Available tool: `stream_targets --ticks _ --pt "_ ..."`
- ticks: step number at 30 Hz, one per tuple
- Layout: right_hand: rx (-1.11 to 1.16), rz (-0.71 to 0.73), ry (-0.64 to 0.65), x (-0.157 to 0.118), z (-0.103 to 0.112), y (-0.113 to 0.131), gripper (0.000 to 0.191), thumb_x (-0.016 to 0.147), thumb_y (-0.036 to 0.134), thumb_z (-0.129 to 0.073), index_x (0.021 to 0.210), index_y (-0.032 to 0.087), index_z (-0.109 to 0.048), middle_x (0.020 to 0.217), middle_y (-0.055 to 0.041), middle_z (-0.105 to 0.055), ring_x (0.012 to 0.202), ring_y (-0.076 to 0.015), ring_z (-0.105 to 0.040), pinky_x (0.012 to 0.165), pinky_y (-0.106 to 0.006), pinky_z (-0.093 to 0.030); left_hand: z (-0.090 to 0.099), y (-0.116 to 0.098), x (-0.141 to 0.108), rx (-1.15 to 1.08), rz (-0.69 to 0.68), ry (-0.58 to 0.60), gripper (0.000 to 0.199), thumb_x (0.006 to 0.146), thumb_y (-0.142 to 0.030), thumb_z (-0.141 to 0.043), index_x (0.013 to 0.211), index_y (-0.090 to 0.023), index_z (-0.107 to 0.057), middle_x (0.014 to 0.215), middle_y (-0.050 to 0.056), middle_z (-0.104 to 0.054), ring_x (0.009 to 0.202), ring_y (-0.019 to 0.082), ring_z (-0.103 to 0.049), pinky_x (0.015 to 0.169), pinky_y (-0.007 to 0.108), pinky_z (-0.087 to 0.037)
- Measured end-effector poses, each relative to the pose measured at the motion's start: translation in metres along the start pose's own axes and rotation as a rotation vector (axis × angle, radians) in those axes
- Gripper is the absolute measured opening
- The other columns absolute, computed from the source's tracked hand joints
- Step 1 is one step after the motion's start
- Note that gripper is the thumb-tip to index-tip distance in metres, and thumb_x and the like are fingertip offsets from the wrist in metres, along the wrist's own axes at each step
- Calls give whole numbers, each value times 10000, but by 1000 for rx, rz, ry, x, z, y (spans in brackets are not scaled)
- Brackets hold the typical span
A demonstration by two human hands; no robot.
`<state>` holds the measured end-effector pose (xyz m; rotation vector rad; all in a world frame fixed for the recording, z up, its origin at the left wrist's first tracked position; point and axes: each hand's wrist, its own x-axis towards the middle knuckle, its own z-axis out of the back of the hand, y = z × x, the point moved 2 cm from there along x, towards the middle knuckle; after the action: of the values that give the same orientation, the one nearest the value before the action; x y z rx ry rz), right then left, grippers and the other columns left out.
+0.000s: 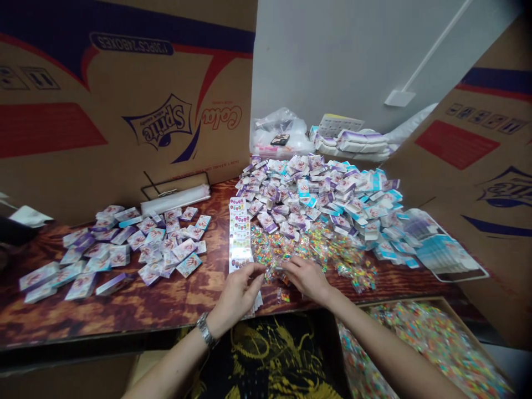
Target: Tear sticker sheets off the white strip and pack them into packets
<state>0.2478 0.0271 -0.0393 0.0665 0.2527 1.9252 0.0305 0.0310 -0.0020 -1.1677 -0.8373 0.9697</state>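
My left hand (238,289) and right hand (308,277) meet fingertip to near fingertip at the front edge of the heap of clear packets of colourful candy (316,246) on the table (166,299), but I cannot tell whether either is clamped on a packet or merely touching one. Beyond that heap lies a mound of small printed boxes (299,185), some with flaps open, while another group of small boxes (166,244) lies to my left, past the sticker strip (240,235). Below my right forearm, an open cardboard carton (442,302) holds many more candy packets (424,332).
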Motion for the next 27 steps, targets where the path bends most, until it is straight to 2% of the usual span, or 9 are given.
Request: stream_targets --ticks 3,6,9,11,13,17,21,24,27 --pt "81 10 -23 5 9 -4 283 945 283 -368 1046 195 -618 910 -73 -630 827 -182 -585 689 -261 -412 -2 -5 9 37 -9 6 182 820 -238 -571 970 -224 -674 935 51 -690 855 198 -615 771 280 -444" --pt "169 72 17 12 9 -1 252 919 351 -446 1046 224 -622 898 -40 -666 832 -177 -605 702 -248 -424 -1 -10 14 51 4 -32 168 811 -242 -583 948 -223 -679 895 42 -695 806 190 -621 741 274 -450" --pt "221 74 57 16 3 6 335 865 406 -530 1159 250 -570 980 -48 -678 863 -197 -622 725 -265 -433 1 -11 12 42 -5 -31 159 814 -245 -583 939 -220 -679 893 36 -696 807 183 -624 731 263 -453" --pt "237 32 54 15 1 7 421 875 393 -512 1261 227 -486 994 -72 -675 858 -205 -626 720 -277 -433 3 -10 9 47 -15 -22 162 823 -246 -574 946 -217 -675 902 36 -695 802 176 -625 716 254 -456" --pt "279 19 52 8 3 7 419 901 380 -468 1284 211 -451 955 -66 -675 811 -188 -626 688 -265 -428 5 -8 5 66 -20 -26 163 827 -246 -569 950 -210 -669 903 39 -693 785 167 -625 689 242 -460" --pt "329 17 183 -13 0 9 270 863 388 -528 1063 213 -576 738 1 -656 630 -144 -592 562 -219 -381 3 -4 1 111 -19 -6 170 843 -259 -544 962 -194 -647 880 33 -687 725 147 -621 657 237 -471" --pt "213 -90 184 -28 -17 16 201 837 314 -551 964 159 -573 788 -56 -655 677 -177 -598 577 -246 -385 -2 -3 3 167 -54 42 191 874 -266 -489 994 -180 -611 923 39 -681 800 153 -631 712 260 -492" --pt "155 -106 145 -31 -27 22 172 836 290 -532 939 157 -569 933 -104 -635 741 -202 -606 607 -274 -403 -2 -6 10 292 -123 62 185 898 -256 -458 1011 -193 -590 963 33 -675 858 144 -632 724 239 -495" --pt "101 -75 130 -30 -29 27 152 834 250 -507 957 176 -558 1022 -109 -603 728 -193 -611 604 -278 -418 0 -8 33 652 -210 72 196 926 -225 -406 1053 -187 -550 986 44 -664 871 132 -629 745 220 -491"
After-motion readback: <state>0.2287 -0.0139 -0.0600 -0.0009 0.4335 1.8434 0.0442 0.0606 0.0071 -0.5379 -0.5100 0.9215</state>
